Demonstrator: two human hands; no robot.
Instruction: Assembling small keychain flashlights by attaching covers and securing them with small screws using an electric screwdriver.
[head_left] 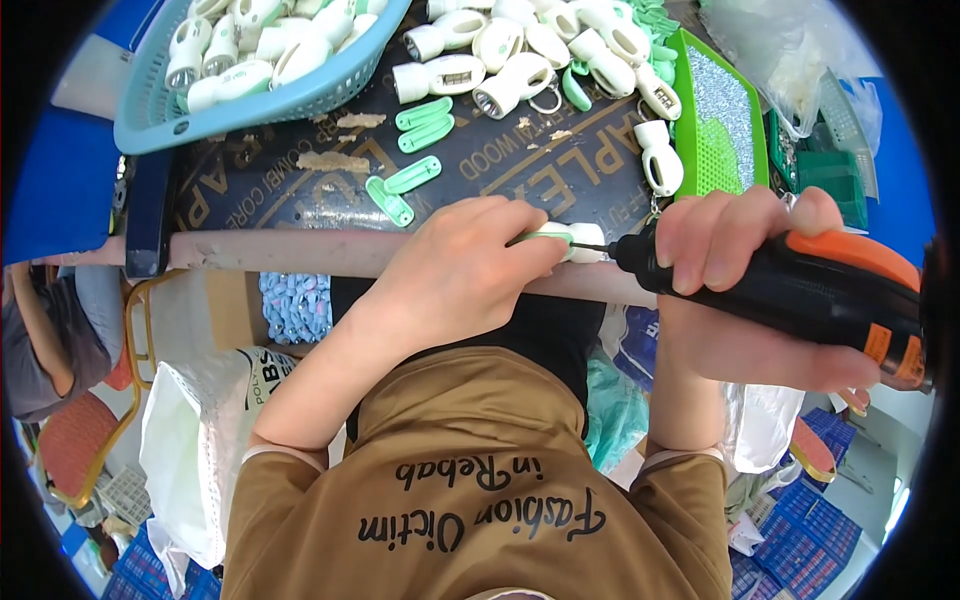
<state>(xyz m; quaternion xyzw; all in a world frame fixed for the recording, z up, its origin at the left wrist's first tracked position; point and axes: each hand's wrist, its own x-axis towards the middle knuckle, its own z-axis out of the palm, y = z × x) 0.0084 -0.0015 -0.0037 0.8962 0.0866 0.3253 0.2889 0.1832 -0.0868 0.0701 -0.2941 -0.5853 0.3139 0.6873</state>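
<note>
My left hand [462,262] grips a small white and green plastic torch part [570,241] and presses it against the front edge of the dark worktable [300,190]. My right hand [745,285] holds a black and orange electric screwdriver [800,290] pointing left. Its bit meets the end of the part between my hands. Most of the part is hidden under my left fingers.
A blue basket [260,95] of white torch bodies stands at the back left. More loose white bodies [500,60] and green clips [410,180] lie on the table. A green tray [720,120] sits at the right. Bags and blue crates lie below; another person sits at the left.
</note>
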